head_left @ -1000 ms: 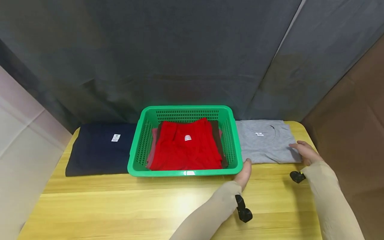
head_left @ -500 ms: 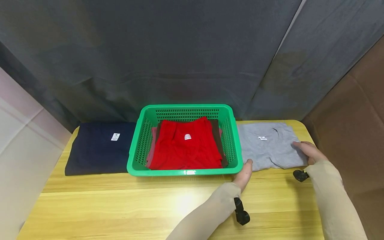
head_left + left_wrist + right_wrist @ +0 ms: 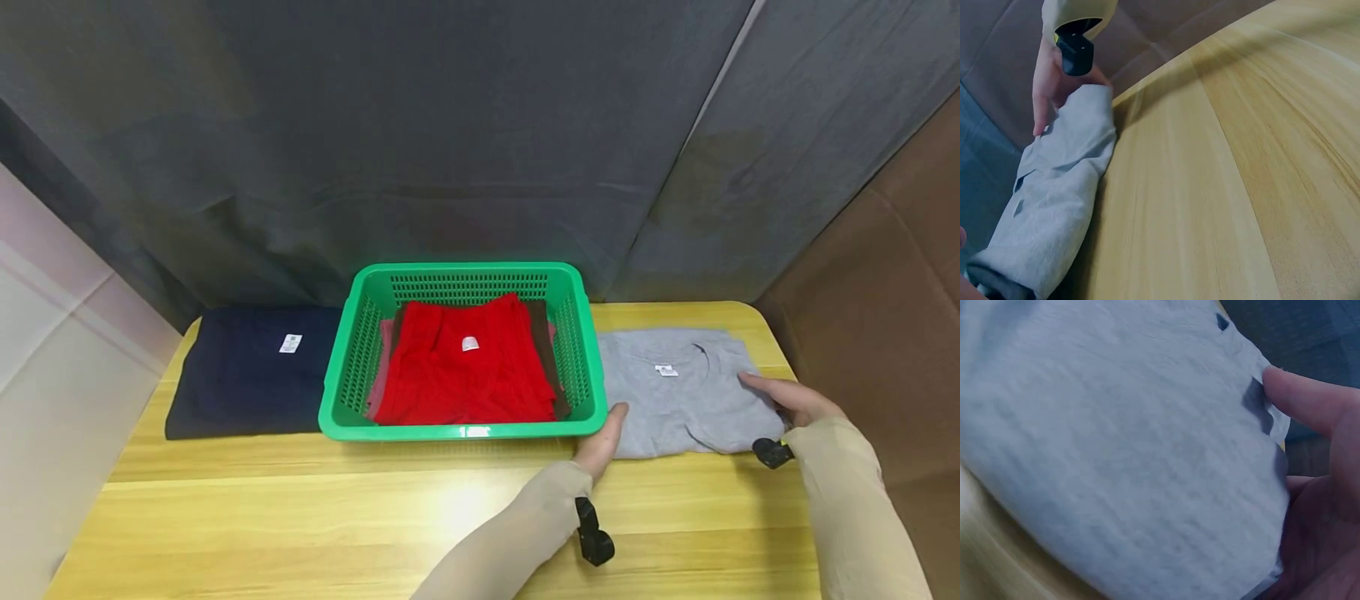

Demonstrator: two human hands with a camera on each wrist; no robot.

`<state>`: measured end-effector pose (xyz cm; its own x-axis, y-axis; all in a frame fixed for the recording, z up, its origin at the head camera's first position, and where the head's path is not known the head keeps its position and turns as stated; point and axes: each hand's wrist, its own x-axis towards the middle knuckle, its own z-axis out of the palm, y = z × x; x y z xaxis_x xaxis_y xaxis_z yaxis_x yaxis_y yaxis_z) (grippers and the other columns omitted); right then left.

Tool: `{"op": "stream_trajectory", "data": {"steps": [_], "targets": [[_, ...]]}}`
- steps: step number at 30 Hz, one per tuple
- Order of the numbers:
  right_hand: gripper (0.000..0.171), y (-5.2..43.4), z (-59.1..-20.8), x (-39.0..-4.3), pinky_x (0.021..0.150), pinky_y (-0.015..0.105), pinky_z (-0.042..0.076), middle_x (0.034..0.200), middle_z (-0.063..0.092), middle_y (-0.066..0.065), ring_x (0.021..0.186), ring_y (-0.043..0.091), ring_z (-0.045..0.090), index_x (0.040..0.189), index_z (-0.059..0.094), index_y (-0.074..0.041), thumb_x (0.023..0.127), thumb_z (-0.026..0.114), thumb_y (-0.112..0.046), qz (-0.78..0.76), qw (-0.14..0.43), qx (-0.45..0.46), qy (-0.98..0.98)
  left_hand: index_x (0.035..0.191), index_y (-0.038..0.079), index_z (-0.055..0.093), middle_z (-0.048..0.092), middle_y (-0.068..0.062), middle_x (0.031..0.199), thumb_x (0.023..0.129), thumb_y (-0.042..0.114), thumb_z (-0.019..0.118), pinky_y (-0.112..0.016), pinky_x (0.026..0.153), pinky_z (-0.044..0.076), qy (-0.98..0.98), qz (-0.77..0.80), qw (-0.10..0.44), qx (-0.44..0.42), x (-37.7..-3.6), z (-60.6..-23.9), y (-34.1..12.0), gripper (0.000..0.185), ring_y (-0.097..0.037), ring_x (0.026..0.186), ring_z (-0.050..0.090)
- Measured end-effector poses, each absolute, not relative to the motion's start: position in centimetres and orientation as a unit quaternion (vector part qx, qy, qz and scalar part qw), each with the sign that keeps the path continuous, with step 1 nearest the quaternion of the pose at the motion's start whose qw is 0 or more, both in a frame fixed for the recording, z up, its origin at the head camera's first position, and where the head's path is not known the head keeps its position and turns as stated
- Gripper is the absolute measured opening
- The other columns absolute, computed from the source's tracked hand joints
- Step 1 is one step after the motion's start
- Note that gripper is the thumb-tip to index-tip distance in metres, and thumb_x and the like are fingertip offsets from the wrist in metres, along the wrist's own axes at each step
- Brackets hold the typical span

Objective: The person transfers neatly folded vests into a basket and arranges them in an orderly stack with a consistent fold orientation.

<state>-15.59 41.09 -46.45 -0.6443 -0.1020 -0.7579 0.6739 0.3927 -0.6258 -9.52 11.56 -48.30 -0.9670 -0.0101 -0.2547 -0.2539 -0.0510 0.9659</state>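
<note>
A folded grey T-shirt (image 3: 667, 408) with a white neck label lies right of the green basket (image 3: 465, 432). My right hand (image 3: 798, 400) grips its right side, thumb on top and the other fingers mostly beneath. Beside the basket's front right corner, my left hand (image 3: 602, 442) holds the shirt's left side, its fingers largely hidden. The left wrist view shows the shirt (image 3: 1054, 206) spanning between both hands, sagging and wrinkled. Close up in the right wrist view, the thumb (image 3: 1304, 400) presses on the shirt's edge.
Inside the basket lies a red folded garment (image 3: 465, 367) over brown and pink ones. A dark navy folded garment (image 3: 247, 375) sits on the wooden table (image 3: 300, 517) to the left. Grey curtain (image 3: 450, 150) hangs behind, and a brown one (image 3: 892, 333) at right.
Both hands have drawn the grey shirt toward the front of the table and slightly right, baring wood behind it. The basket and the other garments have stayed put.
</note>
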Motion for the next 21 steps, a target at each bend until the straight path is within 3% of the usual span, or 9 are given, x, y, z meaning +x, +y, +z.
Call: {"op": "stream_trajectory", "data": {"steps": [6,11,14,16,18,21], "targets": [[0.098,41.21,-46.31,-15.44,0.107,0.050,0.018,0.141,-0.010,0.035,0.131,0.045,0.007,0.135,-0.016,0.014,0.089,0.035,-0.057,-0.492,0.401,0.179,0.752,0.138,0.002,0.028,0.035,-0.013,0.139,0.082,0.025,0.056,-0.041,0.108,0.023,0.664,0.733,0.098,-0.110,-9.49,-48.36,11.61,0.067,-0.030,0.128,0.031],[0.096,40.98,-46.17,-15.21,0.101,0.044,0.030,0.141,0.000,0.036,0.125,0.040,0.023,0.136,-0.012,0.015,0.090,0.035,-0.055,-0.495,0.407,0.170,0.749,0.135,0.005,0.033,0.040,-0.008,0.133,0.078,0.024,0.061,-0.039,0.106,0.026,0.659,0.731,0.120,-0.127,-9.54,-48.42,11.87,0.066,-0.026,0.124,0.037],[0.097,41.03,-45.93,-15.20,0.097,0.041,0.035,0.139,0.007,0.037,0.120,0.036,0.032,0.136,-0.008,0.017,0.089,0.038,-0.054,-0.492,0.416,0.166,0.746,0.127,0.007,0.043,0.051,-0.005,0.120,0.079,0.028,0.060,-0.037,0.097,0.038,0.642,0.733,0.177,-0.138,-9.63,-48.54,11.95,0.055,-0.019,0.109,0.049],[0.096,41.09,-45.84,-15.16,0.094,0.039,0.038,0.136,0.017,0.036,0.114,0.031,0.040,0.135,-0.005,0.018,0.088,0.043,-0.051,-0.491,0.419,0.164,0.746,0.119,0.007,0.050,0.057,-0.003,0.108,0.080,0.030,0.058,-0.035,0.089,0.044,0.626,0.732,0.226,-0.143,-9.66,-48.67,12.01,0.045,-0.015,0.096,0.054],[0.091,41.08,-45.92,-15.05,0.090,0.037,0.042,0.125,0.040,0.029,0.105,0.023,0.049,0.135,0.004,0.017,0.088,0.049,-0.047,-0.497,0.416,0.169,0.743,0.110,0.007,0.054,0.061,-0.002,0.096,0.081,0.031,0.058,-0.033,0.080,0.049,0.611,0.730,0.268,-0.148,-9.62,-48.78,12.12,0.038,-0.013,0.084,0.057],[0.084,40.95,-46.17,-14.76,0.084,0.033,0.045,0.104,0.057,0.009,0.091,0.013,0.055,0.133,0.015,0.015,0.086,0.054,-0.042,-0.509,0.414,0.179,0.733,0.111,0.007,0.051,0.061,-0.003,0.092,0.081,0.027,0.059,-0.032,0.074,0.051,0.609,0.727,0.276,-0.154,-9.48,-48.91,12.36,0.037,-0.013,0.079,0.058]]}}
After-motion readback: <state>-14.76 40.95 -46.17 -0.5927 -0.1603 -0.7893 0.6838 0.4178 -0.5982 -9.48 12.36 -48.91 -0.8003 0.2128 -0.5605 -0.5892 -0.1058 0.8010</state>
